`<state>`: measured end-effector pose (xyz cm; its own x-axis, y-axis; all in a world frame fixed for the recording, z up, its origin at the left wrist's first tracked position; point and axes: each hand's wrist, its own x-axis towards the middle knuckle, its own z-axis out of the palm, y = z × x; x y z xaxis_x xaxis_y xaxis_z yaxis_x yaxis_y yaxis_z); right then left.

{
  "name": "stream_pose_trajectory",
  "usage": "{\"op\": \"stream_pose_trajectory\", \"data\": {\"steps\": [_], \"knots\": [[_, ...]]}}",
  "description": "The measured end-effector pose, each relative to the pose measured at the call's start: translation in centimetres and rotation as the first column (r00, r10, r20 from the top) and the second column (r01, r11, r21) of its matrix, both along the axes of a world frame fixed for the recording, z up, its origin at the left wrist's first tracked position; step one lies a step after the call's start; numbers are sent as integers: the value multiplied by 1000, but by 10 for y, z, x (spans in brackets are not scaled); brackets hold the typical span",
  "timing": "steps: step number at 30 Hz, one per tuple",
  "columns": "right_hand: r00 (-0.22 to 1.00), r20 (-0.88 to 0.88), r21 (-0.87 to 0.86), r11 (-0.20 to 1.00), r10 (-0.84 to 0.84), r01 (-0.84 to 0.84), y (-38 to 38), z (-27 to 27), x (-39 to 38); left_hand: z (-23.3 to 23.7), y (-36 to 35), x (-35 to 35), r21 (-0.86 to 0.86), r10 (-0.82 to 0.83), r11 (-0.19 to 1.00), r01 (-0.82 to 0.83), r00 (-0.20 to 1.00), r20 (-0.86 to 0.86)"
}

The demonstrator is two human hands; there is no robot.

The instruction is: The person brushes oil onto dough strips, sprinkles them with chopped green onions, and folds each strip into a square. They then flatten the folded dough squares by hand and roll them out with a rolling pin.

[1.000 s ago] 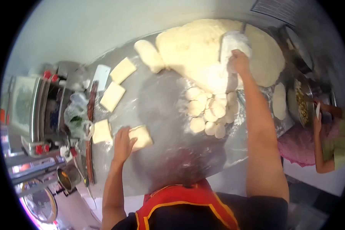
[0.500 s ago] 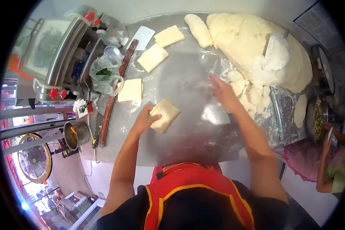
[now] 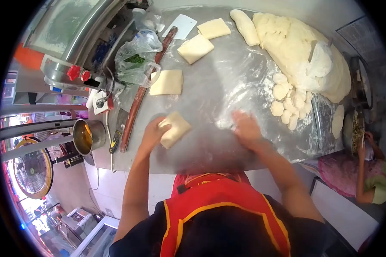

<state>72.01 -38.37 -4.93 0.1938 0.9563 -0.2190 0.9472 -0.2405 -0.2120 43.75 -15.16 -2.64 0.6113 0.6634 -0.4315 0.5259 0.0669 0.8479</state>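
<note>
A folded square of dough [image 3: 176, 130] is in my left hand [image 3: 152, 133], the thumb on top and the fingers along its left edge. To the right, my right hand [image 3: 247, 129] is over a white patch of flour [image 3: 225, 122] on the metal table, fingers stretched out and slightly blurred. More folded dough pieces lie beyond: one [image 3: 166, 82] near the rolling pin, another [image 3: 195, 49] farther back, and a third [image 3: 214, 28] behind that. Small dough rounds [image 3: 281, 91] sit in a cluster to the right of my right hand.
A large dough mass [image 3: 287, 47] and a dough roll [image 3: 245, 28] occupy the back right. A long wooden rolling pin [image 3: 135, 107], a plastic bag with greens [image 3: 135, 64] and a metal pot [image 3: 88, 136] are at left. Another person's hand [image 3: 361, 147] is by a filling pan at far right.
My right hand has come nearer my body from beside the dough rounds, and flour now streaks the middle of the table. My left hand still holds the dough square. The view has shifted.
</note>
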Motion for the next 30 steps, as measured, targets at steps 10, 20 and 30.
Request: {"op": "stream_pose_trajectory", "data": {"steps": [10,20,30], "knots": [[853,-422,331,823,-308,461,25,-8,-11,-16,-31,161,449,-519,742,499,850,-87],[948,-238,279,920,-212,276,57,-11,-21,-63,-80,162,755,-360,440,486,866,-347],[967,-168,343,908,-192,240,36,-5,-42,-57,-83,127,761,-365,388,520,845,-391]]}}
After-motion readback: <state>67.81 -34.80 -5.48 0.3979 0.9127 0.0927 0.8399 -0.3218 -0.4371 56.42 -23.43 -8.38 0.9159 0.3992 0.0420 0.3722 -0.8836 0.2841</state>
